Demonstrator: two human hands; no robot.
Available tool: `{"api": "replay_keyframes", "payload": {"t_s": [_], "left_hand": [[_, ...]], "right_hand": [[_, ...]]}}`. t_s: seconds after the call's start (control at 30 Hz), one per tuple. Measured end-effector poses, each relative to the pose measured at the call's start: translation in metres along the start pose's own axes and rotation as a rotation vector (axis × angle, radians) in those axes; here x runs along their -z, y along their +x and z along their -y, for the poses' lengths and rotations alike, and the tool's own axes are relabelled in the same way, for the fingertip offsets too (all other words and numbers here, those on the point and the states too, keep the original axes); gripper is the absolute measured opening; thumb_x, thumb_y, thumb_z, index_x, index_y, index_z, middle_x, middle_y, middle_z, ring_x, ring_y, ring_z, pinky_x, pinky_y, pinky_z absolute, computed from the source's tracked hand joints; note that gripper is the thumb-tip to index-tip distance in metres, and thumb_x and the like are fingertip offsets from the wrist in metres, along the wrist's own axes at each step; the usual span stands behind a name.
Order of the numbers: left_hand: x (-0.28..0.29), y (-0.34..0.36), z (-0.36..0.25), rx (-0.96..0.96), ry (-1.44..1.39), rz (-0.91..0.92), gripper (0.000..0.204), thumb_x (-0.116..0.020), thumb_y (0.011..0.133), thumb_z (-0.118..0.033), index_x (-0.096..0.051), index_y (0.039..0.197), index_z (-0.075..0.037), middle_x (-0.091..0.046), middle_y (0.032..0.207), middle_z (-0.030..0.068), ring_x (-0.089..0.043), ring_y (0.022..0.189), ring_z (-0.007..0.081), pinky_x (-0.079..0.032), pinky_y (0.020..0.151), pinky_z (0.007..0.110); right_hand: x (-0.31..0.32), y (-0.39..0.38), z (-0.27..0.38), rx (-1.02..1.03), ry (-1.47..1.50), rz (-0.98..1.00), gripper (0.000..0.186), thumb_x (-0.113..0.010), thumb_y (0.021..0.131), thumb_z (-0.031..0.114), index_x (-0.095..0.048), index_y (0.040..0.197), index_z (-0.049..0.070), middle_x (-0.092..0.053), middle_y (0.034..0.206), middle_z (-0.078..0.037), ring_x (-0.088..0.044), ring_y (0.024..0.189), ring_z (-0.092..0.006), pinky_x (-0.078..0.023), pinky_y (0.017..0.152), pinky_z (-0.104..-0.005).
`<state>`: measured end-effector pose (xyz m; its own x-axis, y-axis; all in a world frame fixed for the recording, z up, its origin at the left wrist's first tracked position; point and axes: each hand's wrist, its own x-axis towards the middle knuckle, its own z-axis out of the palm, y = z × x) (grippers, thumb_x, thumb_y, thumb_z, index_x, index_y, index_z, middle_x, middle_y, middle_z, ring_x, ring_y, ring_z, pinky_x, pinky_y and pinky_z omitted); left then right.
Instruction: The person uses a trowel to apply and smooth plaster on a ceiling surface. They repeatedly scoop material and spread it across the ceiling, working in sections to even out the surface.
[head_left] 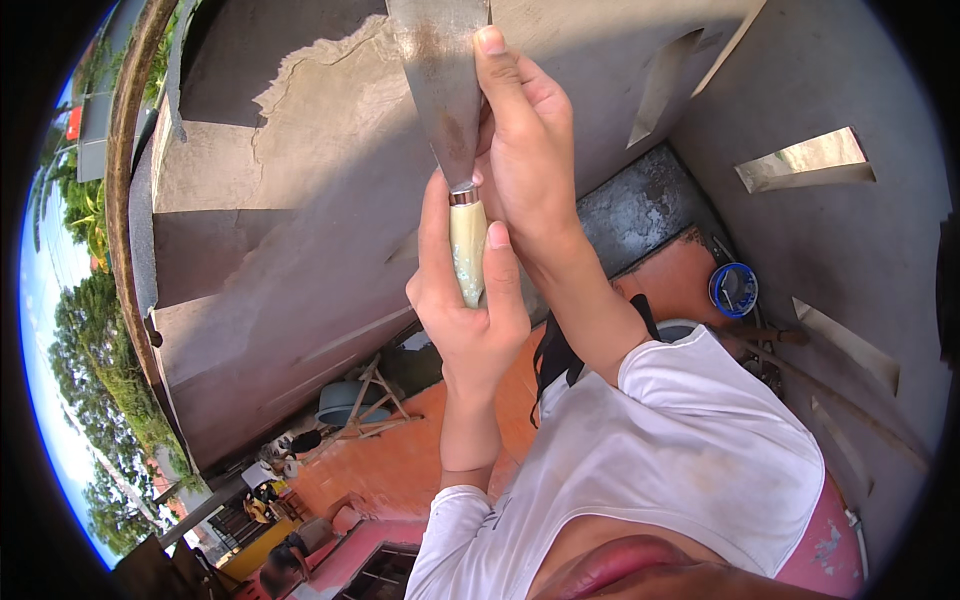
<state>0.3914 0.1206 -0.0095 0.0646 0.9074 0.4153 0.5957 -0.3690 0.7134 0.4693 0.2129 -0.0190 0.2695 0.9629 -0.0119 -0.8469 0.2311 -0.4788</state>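
A putty knife (pixel 436 85) with a wide, rust-stained metal blade and a pale cream handle points upward in front of me. The handle (pixel 467 250) lies in my left hand (pixel 468 320), with the thumb along one side and the index finger along the other. My right hand (pixel 530 140) grips the blade by its right edge, thumb on the near face and the other fingers mostly hidden behind it. The top end of the blade runs out of the picture. Behind the tool stands a grey plastered wall (pixel 330 180), with a rough-edged patch near its top.
A blue-rimmed bucket (pixel 733 290) stands in the right corner on the orange floor (pixel 420 440). A grey basin (pixel 350 402) sits by a wooden frame (pixel 375 405) at the wall's foot. Slotted openings (pixel 808 160) pierce the right wall. At lower left, a person (pixel 285 560) is partly visible.
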Motion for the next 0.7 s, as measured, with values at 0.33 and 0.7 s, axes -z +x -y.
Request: {"api": "replay_keyframes", "payload": {"t_s": [0.33,0.7], "left_hand": [[-0.001,0.003,-0.006,0.008,-0.013,-0.004,0.050,-0.056,0.093,-0.008,-0.043,0.138,0.010,-0.070,0.101,0.0211,-0.070,0.085,0.0228,-0.053,0.074,0.031],[-0.002,-0.001,-0.005,0.025,0.005,-0.018,0.050,-0.055,0.093,-0.006,-0.043,0.138,0.011,-0.069,0.102,0.0214,-0.070,0.084,0.0235,-0.054,0.073,0.032]], "right_hand": [[-0.001,0.000,-0.001,-0.019,0.041,-0.012,0.039,-0.056,0.100,0.039,-0.058,0.083,0.003,-0.054,0.059,-0.001,-0.047,0.042,-0.0059,-0.034,0.036,-0.0230],[0.001,-0.001,0.000,-0.022,0.041,-0.015,0.041,-0.056,0.100,0.039,-0.058,0.080,0.004,-0.053,0.057,0.000,-0.046,0.040,-0.0058,-0.035,0.036,-0.0220]]}}
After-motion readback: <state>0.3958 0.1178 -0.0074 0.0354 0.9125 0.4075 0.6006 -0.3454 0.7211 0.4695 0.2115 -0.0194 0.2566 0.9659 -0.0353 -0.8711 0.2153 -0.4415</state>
